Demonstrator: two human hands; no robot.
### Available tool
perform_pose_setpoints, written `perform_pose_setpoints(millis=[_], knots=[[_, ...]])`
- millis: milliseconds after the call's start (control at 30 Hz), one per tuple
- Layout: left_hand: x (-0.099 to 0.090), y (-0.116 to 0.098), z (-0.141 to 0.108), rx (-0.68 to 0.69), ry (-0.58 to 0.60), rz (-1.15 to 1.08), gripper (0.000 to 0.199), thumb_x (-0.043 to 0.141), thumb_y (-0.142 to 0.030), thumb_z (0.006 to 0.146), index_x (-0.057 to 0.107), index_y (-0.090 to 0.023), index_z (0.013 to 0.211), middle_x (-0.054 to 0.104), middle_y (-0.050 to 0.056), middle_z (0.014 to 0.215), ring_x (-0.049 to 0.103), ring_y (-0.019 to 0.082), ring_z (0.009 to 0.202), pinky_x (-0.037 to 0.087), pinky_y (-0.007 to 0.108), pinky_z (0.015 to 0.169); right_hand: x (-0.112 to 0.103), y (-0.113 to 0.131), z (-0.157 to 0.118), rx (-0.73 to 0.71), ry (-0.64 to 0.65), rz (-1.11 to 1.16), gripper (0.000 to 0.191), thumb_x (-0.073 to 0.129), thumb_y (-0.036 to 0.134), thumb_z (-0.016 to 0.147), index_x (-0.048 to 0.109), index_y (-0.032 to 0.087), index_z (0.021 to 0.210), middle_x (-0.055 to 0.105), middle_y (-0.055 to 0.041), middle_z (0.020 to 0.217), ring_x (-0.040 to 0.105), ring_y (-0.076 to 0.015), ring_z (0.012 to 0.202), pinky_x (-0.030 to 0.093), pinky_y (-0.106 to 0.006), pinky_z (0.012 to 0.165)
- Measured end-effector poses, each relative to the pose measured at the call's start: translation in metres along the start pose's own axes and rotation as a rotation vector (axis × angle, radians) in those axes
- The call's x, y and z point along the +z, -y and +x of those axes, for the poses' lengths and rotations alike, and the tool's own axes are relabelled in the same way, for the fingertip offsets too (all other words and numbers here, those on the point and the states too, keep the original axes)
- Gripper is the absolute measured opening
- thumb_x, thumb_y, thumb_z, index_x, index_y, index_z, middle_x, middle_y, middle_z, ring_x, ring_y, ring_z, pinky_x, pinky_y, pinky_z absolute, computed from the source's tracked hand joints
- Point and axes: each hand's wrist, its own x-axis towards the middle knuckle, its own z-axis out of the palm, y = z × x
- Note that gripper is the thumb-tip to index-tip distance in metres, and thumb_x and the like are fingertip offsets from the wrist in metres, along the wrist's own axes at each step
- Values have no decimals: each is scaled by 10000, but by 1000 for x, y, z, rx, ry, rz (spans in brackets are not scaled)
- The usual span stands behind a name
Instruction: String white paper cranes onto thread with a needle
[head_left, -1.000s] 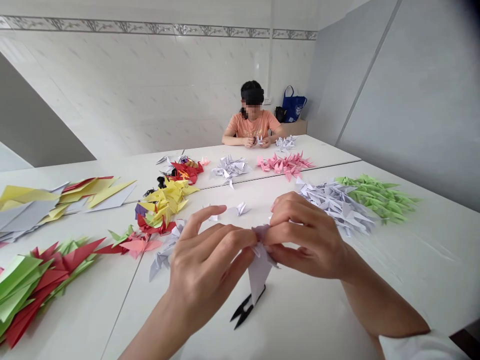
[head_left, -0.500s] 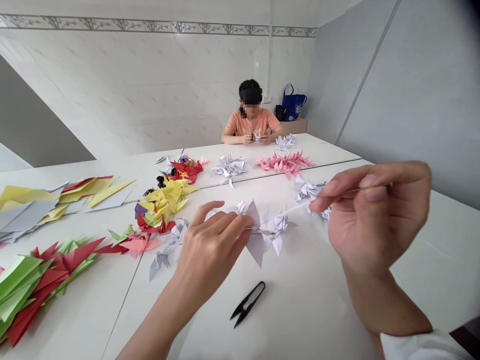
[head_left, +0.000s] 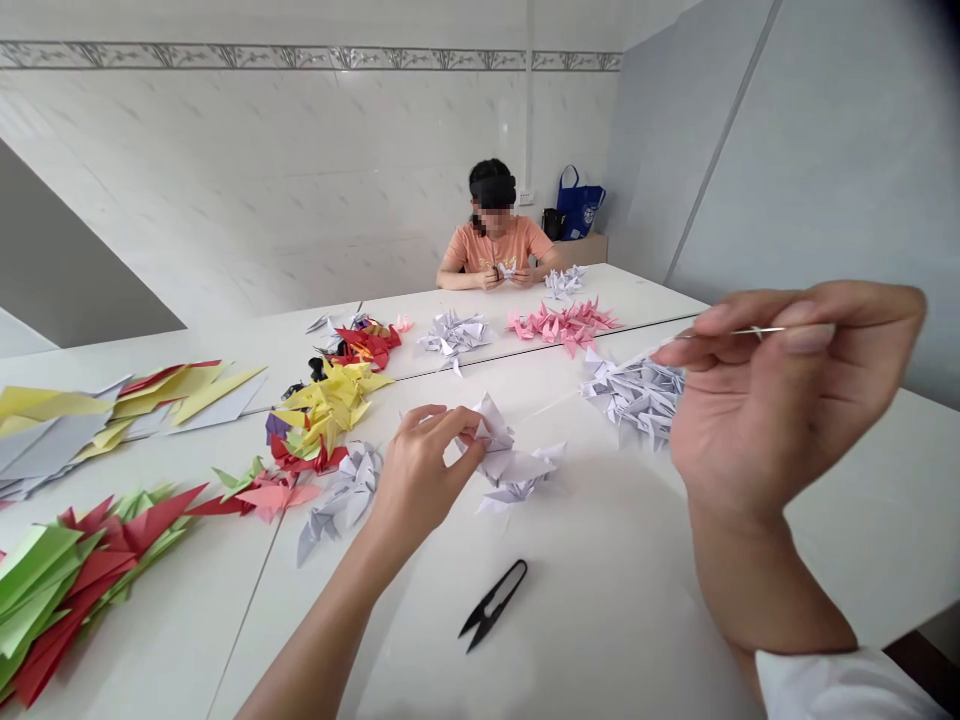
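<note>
Nearest me, my white sleeve [head_left: 844,685] ends at 4 o'clock, and my right forearm rises from there with the wrist bent back. My right hand [head_left: 780,400] is up off the table, nearly closed, pinching a needle [head_left: 731,332] between thumb and fingertips. The needle lies almost level, its long axis running across my view, with the point toward 9 o'clock.

My left arm comes in from 7 o'clock. My left hand [head_left: 424,470] is partly closed, its fingers curled, and it pinches the top of a white paper crane [head_left: 487,430]. That crane sits at 12 o'clock, just above the table [head_left: 600,640], with more white cranes [head_left: 514,480] bunched against it below. Its long axis looks roughly upright, though the folds make this hard to judge.

Black snips [head_left: 491,605] lie just nearer me, blades toward 7 o'clock. Lavender cranes [head_left: 337,505] sit by my left hand, and a white pile [head_left: 637,395] lies at 1 o'clock. Yellow and red cranes [head_left: 319,425] and loose folded sheets [head_left: 67,590] spread toward 10 o'clock.

Farther off at 12 o'clock, a co-worker [head_left: 495,245] in an orange top holds a small crane [head_left: 508,270] in both hands, behind pink cranes [head_left: 562,325].
</note>
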Motion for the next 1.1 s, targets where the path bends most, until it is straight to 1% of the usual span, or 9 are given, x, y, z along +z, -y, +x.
perform_pose_setpoints(millis=[167, 300, 400, 533, 667, 800, 900, 1000, 1100], knots=[[12, 4, 2, -121, 21, -292, 77, 619, -252, 927, 682, -229, 890, 720, 10, 846, 657, 206, 882, 496, 320, 794, 12, -17, 12, -74, 14, -73, 28, 662, 333, 971, 655, 354, 987, 711, 53, 830, 712, -169, 637, 632, -325, 556], [13, 5, 8, -137, -39, -427, 116, 559, -283, 977, 639, -207, 944, 732, 10, 899, 700, 152, 783, 522, 272, 760, 40, -22, 40, -87, 194, -51, 87, 532, 310, 1038, 577, 358, 981, 699, 54, 927, 740, -189, 738, 667, -362, 649], [9, 7, 18, -115, -125, -575, 223, 490, -361, 1023, 629, -210, 1110, 718, 58, 1131, 737, 174, 919, 544, 291, 825, 68, -25, 71, -162, 361, -47, 128, 505, 271, 1054, 508, 305, 931, 666, 43, 905, 746, -170, 804, 674, -309, 688], [18, 23, 30, -143, -254, -883, 449, 412, -527, 1037, 521, -246, 1370, 593, 112, 1426, 640, 238, 1234, 433, 406, 1099, 97, -35, 118, -319, 381, -68, 122, 402, 189, 1086, 461, 215, 983, 631, 55, 862, 725, -89, 782, 645, -228, 720], [47, 41, 26, -226, -75, -1028, 689, 298, -698, 995, 374, -248, 1511, 517, 154, 1521, 529, 277, 1375, 342, 483, 1170, 114, -46, 159, -410, 391, -12, 226, 460, 90, 1037, 387, 229, 875, 663, 86, 744, 733, -90, 671, 591, -188, 575], [75, 38, 15, -231, 180, -1091, 930, 646, -730, 821, 343, -227, 1543, 626, 174, 1387, 609, 308, 1248, 462, 451, 1043, 122, -51, 180, -404, 406, 24, 230, 474, 30, 1011, 407, 219, 898, 655, 77, 694, 725, -106, 609, 561, -196, 523], [88, 27, 16, -289, 301, -1111, 801, 814, -597, 740, 553, -176, 1370, 701, 150, 1199, 668, 285, 1078, 518, 374, 894, 124, -52, 184, -374, 435, -34, 199, 460, 22, 1002, 464, 195, 904, 636, 53, 687, 702, -111, 575, 540, -221, 509], [94, 16, 20, -355, 351, -1146, 607, 761, -610, 787, 650, -140, 1154, 708, 116, 1018, 689, 251, 955, 524, 336, 806, 122, -54, 185, -385, 457, -82, 219, 438, 2, 975, 488, 196, 886, 632, 28, 713, 671, -114, 547, 510, -239, 495], [93, 10, 24, -383, 385, -1189, 587, 682, -666, 825, 652, -152, 1107, 686, 75, 900, 692, 216, 820, 525, 320, 727, 117, -56, 184, -391, 458, -131, 241, 417, 0, 959, 470, 218, 870, 648, 16, 724, 672, -125, 560, 506, -246, 502]])
